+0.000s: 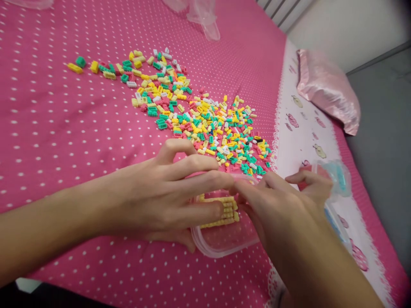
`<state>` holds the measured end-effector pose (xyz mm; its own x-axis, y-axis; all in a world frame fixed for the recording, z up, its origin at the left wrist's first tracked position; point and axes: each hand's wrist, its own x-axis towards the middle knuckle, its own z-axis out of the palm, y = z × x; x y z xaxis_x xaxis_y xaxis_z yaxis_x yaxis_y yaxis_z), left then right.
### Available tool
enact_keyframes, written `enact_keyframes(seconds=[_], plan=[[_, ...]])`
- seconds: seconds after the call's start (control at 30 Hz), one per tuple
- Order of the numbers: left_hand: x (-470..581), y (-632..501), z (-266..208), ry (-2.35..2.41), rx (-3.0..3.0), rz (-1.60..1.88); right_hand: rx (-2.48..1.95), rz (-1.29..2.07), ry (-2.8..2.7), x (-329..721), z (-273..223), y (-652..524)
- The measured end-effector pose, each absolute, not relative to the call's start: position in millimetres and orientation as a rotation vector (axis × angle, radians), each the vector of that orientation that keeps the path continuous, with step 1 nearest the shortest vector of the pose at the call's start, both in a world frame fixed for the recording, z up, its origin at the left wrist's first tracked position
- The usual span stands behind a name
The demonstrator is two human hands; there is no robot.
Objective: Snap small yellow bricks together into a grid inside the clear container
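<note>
A clear plastic container (212,250) stands on the pink dotted cloth, with a block of joined pale-yellow toy bricks (228,209) inside. My left hand (180,188) grips the container's left side, its thumb outside the wall and its fingers reaching in over the rim. Its index fingertip rests on the pale-yellow bricks. My right hand (279,201) bends over the right side of the container, thumb and index finger pressed together close to a left fingertip. Whatever lies between them is hidden. Beyond both hands spreads a pile of small loose toy bricks (208,115), yellow, green, red and white.
Right of my right hand are a clear container with teal contents (340,177) and another with blue contents (335,224). Clear plastic pieces (205,19) lie at the far edge. A shiny pink pillow (329,90) rests on the bed at right, beside a grey panel (382,107).
</note>
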<state>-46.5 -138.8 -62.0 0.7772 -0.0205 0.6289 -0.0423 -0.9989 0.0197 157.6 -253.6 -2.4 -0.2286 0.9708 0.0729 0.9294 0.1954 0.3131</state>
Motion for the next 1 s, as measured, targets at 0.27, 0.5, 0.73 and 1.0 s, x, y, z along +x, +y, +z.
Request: enact_keyframes(seconds=[0.27,0.5,0.73,1.0], plan=[[-48,-139,-59,-0.035,2.930,1.029,1.881,0.381,2.253,153,-3,-255],[-46,-138,-58,-0.051,2.933,1.066,1.840,0.308,2.291,156,4,-254],[-48,-139,-59,-0.033,2.947,1.009,1.896,0.315,2.278,151,3,-253],[-48,-138,-58,-0.057,2.939,1.025,1.859,0.354,2.323,161,3,-255]])
